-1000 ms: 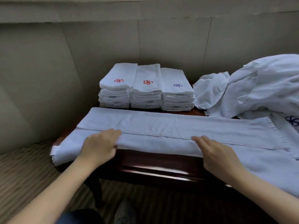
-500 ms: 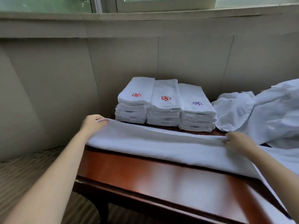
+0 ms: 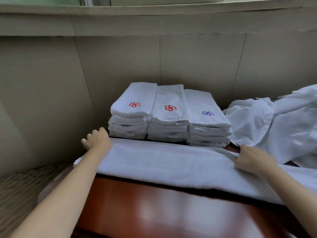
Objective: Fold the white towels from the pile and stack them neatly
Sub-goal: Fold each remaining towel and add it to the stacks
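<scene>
A long white towel [image 3: 171, 162] lies folded lengthwise across the wooden table [image 3: 154, 212]. My left hand [image 3: 97, 140] rests on its far left corner, fingers spread loosely past the edge. My right hand [image 3: 253, 158] pinches the folded edge further right, fingers curled. Behind the towel stand three stacks of folded white towels: a left stack [image 3: 132, 117] and a middle stack [image 3: 169, 121] with red emblems, and a right stack [image 3: 208, 124] with a purple emblem. The pile of unfolded towels [image 3: 283, 126] lies at the right.
A tiled wall [image 3: 120, 66] rises directly behind the stacks, with a window sill [image 3: 154, 11] above. The table's left edge drops to a striped carpet [image 3: 25, 186]. The glossy tabletop shows in front of the towel.
Both hands carried the towel's near edge away from me and laid it over the far edge, baring the front of the table. My left hand's fingers have since loosened.
</scene>
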Available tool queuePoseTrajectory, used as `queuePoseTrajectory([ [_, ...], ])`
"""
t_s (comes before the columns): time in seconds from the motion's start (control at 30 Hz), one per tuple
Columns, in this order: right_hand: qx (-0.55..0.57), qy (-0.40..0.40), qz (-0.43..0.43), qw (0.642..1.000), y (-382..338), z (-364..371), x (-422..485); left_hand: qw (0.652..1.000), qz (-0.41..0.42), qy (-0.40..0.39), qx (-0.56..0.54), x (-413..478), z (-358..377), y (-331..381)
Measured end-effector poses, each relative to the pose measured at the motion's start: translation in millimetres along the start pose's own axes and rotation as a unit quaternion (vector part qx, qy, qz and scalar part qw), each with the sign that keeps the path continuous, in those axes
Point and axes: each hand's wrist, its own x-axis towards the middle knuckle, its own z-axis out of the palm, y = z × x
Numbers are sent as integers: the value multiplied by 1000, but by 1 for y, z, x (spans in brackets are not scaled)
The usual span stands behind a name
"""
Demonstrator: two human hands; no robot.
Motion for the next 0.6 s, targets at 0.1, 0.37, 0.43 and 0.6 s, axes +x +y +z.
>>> queuePoseTrajectory([
  [0.1, -16, 53, -11, 998, 1, 4, -8, 988, 29, 9, 153, -23, -5, 23],
  [0.37, -27, 2, -113, 993, 16, -14, -32, 932, 340, -109, 70, -133, 1, 137],
  [0.43, -25, -18, -141, 990, 21, -21, -48, 912, 376, -162, -13, -160, 3, 164],
  [0.6, 70, -80, -145, 984, 52, -31, -96, 912, 383, -139, -40, -197, 26, 179],
])
